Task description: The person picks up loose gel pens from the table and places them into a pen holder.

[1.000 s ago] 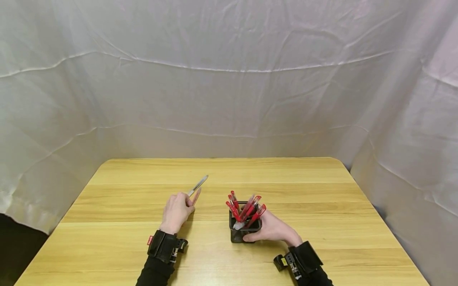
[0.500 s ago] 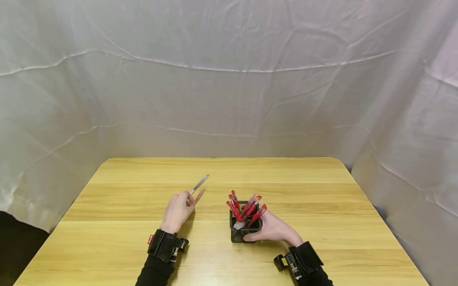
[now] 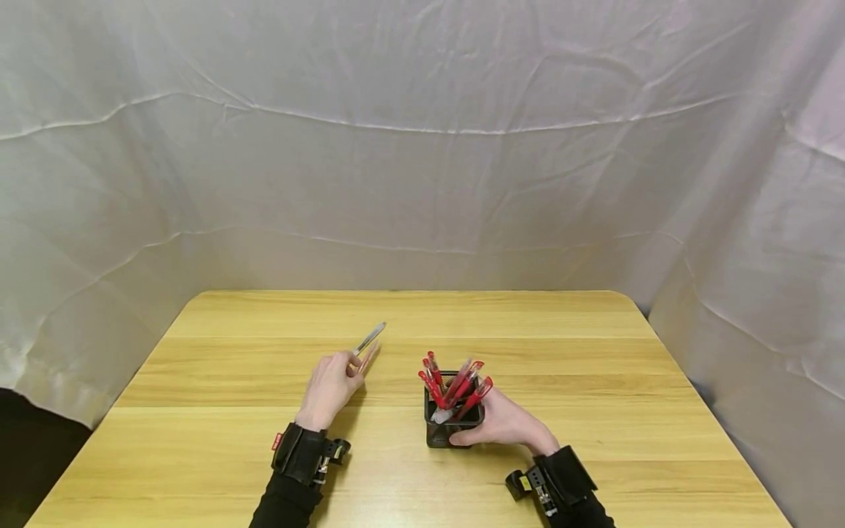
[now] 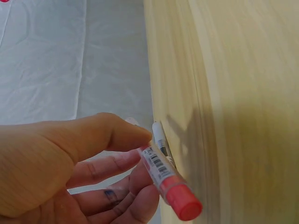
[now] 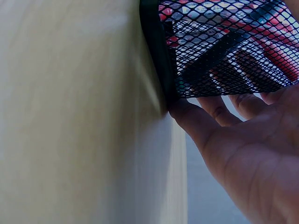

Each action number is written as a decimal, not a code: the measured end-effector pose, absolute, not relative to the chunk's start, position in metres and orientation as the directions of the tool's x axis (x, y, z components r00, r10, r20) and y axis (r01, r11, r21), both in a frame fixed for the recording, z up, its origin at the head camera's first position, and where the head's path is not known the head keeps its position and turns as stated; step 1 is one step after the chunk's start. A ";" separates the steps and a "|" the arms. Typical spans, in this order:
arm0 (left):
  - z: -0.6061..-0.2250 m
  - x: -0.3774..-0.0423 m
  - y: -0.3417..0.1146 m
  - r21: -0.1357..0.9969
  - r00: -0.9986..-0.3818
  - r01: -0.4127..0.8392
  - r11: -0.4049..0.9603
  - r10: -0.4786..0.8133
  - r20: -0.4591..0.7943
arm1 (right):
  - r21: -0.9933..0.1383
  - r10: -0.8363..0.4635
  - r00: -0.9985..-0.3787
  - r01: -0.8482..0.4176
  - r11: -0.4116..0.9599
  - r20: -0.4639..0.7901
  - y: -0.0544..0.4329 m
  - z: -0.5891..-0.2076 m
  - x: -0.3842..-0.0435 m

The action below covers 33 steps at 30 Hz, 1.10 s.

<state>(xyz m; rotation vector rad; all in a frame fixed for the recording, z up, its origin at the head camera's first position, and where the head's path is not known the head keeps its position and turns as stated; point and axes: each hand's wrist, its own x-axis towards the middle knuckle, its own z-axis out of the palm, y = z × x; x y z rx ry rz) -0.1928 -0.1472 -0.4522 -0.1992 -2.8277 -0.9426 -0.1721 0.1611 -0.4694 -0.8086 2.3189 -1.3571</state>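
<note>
My left hand (image 3: 328, 390) pinches a red gel pen (image 4: 161, 171) between thumb and fingers. In the left wrist view its red end and barcode label point toward the camera. Just beyond the fingers, a pen with a pale cap or end (image 3: 371, 337) lies slantwise on the table, partly hidden by the hand in the head view. My right hand (image 3: 505, 423) holds a black mesh pen holder (image 3: 439, 438) from its right side, thumb across the front. Several red pens (image 3: 455, 389) stand in the holder at various tilts. Its mesh wall (image 5: 210, 77) shows close up in the right wrist view.
The light wooden table (image 3: 561, 345) has rounded far corners. Pale grey cloth (image 3: 422, 191) hangs behind it and along both sides. Each wrist wears a black strap with a small camera (image 3: 518, 484).
The red pen in my left hand has turned and shifted slightly, its far end now closer to the pen on the table. The right hand and pen holder stay almost still.
</note>
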 end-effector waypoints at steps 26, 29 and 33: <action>-0.420 -0.188 -0.134 0.774 -0.974 0.206 0.599 0.046 0.224 | -0.873 -0.615 -0.788 -0.286 0.396 -0.021 0.162 -0.470 -0.173; -0.413 -0.184 -0.132 0.777 -0.969 0.224 0.589 0.047 0.243 | -0.877 -0.611 -0.792 -0.275 0.395 -0.027 0.162 -0.470 -0.173; -0.403 -0.178 -0.129 0.778 -0.960 0.251 0.577 0.042 0.278 | -0.874 -0.609 -0.793 -0.276 0.399 -0.028 0.162 -0.470 -0.173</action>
